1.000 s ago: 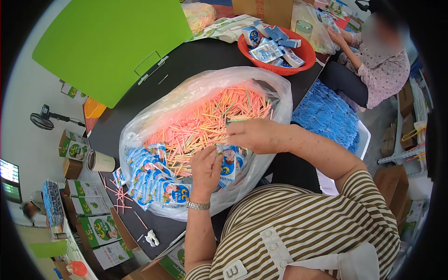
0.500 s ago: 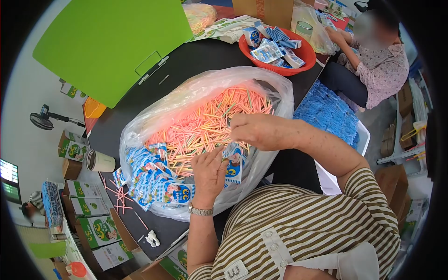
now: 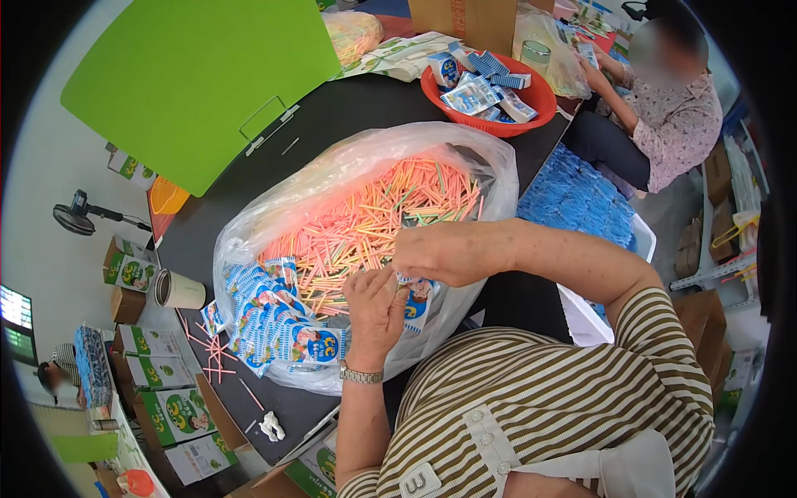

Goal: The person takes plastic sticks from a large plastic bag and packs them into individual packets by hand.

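Note:
My left hand (image 3: 374, 309), a watch on its wrist, grips the upper part of a blue and white printed packet (image 3: 418, 302). My right hand (image 3: 448, 252) is closed right at the top of that packet, fingertips beside my left fingers; what it pinches is hidden. Below and beyond both hands lies a heap of thin pink, yellow and green sticks (image 3: 357, 220) in a large clear plastic bag (image 3: 490, 153) with its mouth spread wide. At the bag's left side, several similar packets (image 3: 286, 324) overlap in a pile.
A red basket (image 3: 544, 104) of packets stands at the back right, near a seated person (image 3: 664, 124). A white bin (image 3: 643, 241) holds blue packets. Left are a cup (image 3: 180, 290), loose pink sticks (image 3: 214, 353) and a crumpled white scrap (image 3: 271, 426). A green panel (image 3: 199, 83) rises behind.
My right hand has come down and left, from above the sticks to the top of the packet. My left hand has hardly moved and keeps its grip.

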The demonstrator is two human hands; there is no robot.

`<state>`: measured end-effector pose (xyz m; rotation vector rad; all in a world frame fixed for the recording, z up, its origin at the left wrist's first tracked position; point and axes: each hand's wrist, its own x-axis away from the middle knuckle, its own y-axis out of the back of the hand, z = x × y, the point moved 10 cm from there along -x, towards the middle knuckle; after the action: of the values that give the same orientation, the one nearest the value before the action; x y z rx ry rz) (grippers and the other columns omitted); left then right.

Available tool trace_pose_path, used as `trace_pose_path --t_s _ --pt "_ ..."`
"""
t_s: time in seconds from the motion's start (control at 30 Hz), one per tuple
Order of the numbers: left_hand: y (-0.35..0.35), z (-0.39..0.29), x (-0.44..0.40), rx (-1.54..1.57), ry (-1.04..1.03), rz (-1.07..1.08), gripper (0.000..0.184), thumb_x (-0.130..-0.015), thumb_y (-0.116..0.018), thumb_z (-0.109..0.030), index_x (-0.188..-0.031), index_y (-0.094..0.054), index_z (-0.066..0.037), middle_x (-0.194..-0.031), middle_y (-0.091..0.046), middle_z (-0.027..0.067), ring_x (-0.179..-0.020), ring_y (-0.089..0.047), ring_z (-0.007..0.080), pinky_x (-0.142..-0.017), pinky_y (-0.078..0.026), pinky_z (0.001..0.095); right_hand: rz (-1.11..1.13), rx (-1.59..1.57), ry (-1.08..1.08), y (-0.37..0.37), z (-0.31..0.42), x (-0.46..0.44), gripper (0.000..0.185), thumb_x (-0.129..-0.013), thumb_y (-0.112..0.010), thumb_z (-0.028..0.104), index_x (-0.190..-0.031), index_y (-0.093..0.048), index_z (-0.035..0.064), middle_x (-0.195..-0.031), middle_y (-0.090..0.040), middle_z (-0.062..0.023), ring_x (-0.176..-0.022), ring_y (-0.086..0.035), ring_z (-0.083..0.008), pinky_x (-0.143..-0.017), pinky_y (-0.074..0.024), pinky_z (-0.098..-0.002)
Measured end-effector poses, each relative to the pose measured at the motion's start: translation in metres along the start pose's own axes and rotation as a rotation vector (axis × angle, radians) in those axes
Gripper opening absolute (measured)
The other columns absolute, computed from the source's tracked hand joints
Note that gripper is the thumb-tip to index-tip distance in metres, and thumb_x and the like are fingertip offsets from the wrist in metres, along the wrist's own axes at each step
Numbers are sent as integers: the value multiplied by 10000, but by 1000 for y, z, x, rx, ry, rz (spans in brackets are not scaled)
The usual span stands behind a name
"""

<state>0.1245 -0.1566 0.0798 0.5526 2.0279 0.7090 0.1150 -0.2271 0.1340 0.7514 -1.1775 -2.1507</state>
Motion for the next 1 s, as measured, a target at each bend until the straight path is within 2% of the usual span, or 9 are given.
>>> trace_pose_path --t_s 0.13,0.23,0.27,0.37,0.5,0.57,0.67,0.8,1.0 --pt "0 1 2 14 -1 -64 195 -844 -598 -112 -1003 -607 0 -1006 -616 133 -980 -535 312 -911 -362 440 52 -101 -304 -18 -22 7 179 -780 -616 130 -865 -585 -25 -941 -578 -190 -906 -580 -339 -740 -486 -387" --pt "-3 6 5 99 46 -110 197 -850 -594 -117 -1005 -607 4 -1033 -619 131 -989 -535 303 -918 -359 434 -375 222 -91 5 -4 15 383 -839 -599 203 -1137 -482 -7 -984 -551 -179 -946 -555 -318 -773 -469 -372" --pt "-1 10 4 138 71 -135 199 -853 -591 -120 -1007 -607 5 -1047 -621 131 -993 -534 298 -922 -358 431 -373 229 -85 7 -3 19 383 -839 -599 203 -1137 -482 -7 -984 -551 -179 -946 -555 -318 -773 -469 -372" --pt "9 5 -1 126 6 -193 225 -847 -594 -142 -1022 -612 -1 -1108 -623 112 -948 -540 278 -908 -354 418 -779 38 -226 49 -19 55 379 -820 -625 147 -1153 -511 7 -1006 -576 -162 -900 -583 -309 -763 -477 -347" --pt "7 -5 -4 95 -58 -204 267 -820 -619 -142 -1051 -609 -8 -1142 -623 100 -934 -545 269 -898 -356 401 -469 -346 -403 -5 -30 48 170 -805 -619 69 -962 -581 15 -862 -595 -146 -844 -601 -303 -725 -474 -359" --pt "6 -11 -4 76 -72 -206 284 -809 -631 -136 -1062 -606 -11 -1144 -623 99 -938 -546 270 -896 -358 395 -485 -305 -373 -2 -25 51 164 -802 -615 52 -959 -580 20 -865 -592 -138 -844 -597 -303 -723 -473 -360" --pt "10 16 4 463 278 -316 357 -754 -682 -107 -1094 -601 -34 -1120 -627 85 -959 -549 268 -893 -364 384 -506 -228 -290 6 -15 47 160 -797 -608 19 -954 -576 32 -871 -586 -123 -843 -590 -302 -720 -471 -361" --pt "20 -7 -8 315 152 -126 410 -724 -699 -1 -1118 -592 -29 -1071 -637 105 -1016 -562 238 -903 -417 347 -544 -253 -103 8 5 45 134 -803 -594 10 -933 -569 29 -843 -575 -126 -807 -585 -309 -693 -467 -373" --pt "27 -4 11 321 116 -105 335 -711 -736 -71 -1033 -644 -69 -956 -658 67 -891 -587 245 -829 -414 349 -495 -298 -118 -7 2 40 235 -762 -595 -65 -975 -572 30 -878 -597 -115 -814 -608 -277 -674 -483 -347"
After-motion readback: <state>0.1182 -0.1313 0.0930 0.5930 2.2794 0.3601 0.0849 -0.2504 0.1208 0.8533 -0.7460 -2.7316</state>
